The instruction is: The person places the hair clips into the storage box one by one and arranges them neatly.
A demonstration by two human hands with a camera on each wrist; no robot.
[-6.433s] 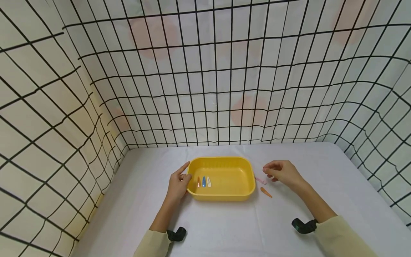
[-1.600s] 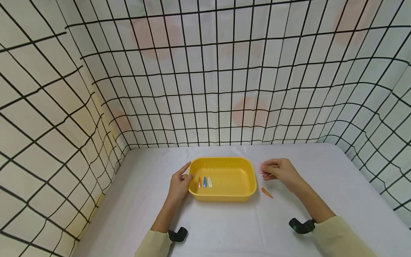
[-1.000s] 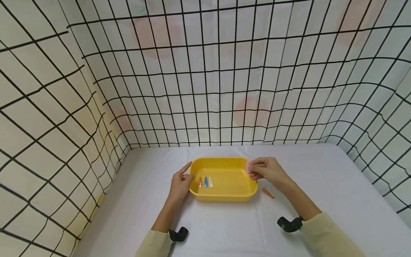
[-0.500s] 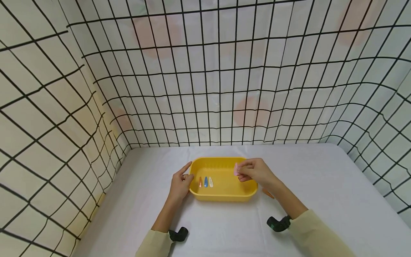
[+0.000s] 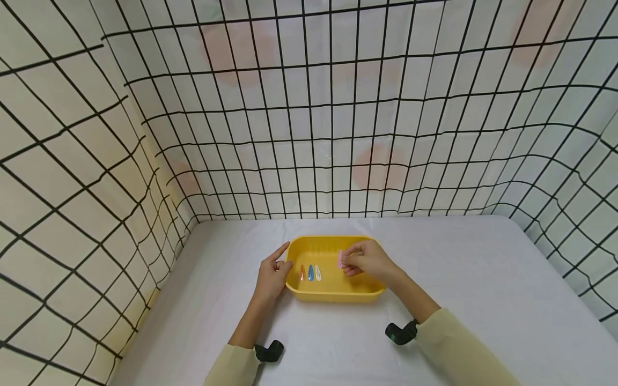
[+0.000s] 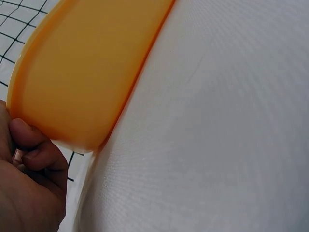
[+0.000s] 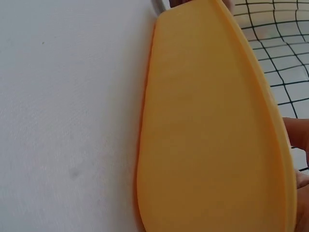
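A yellow tray [image 5: 335, 297] stands on the white-covered table. Inside it, toward the left, an orange hair clip [image 5: 302, 273], a blue hair clip [image 5: 311, 273] and a white hair clip [image 5: 318, 273] lie side by side. My left hand [image 5: 271, 274] grips the tray's left end, its thumb at the rim; the left wrist view shows the curled fingers [image 6: 36, 150] against the tray's end. Over the tray, right of the white clip, my right hand [image 5: 368, 261] pinches a pink hair clip [image 5: 340, 259]. Only part of that hand shows beyond the tray wall [image 7: 207, 121] in the right wrist view.
A black wire grid [image 5: 328, 139] with white cloth behind it rises behind the table and along both sides. White cloth [image 5: 338, 348] covers the tabletop. A black wrist camera [image 5: 269, 351] sits on the left wrist, another wrist camera [image 5: 401, 333] on the right.
My right hand has picked up the pink hair clip beside the tray and carried it left over the tray. The loose orange clip on the table is now hidden by my right arm. My left hand stays put.
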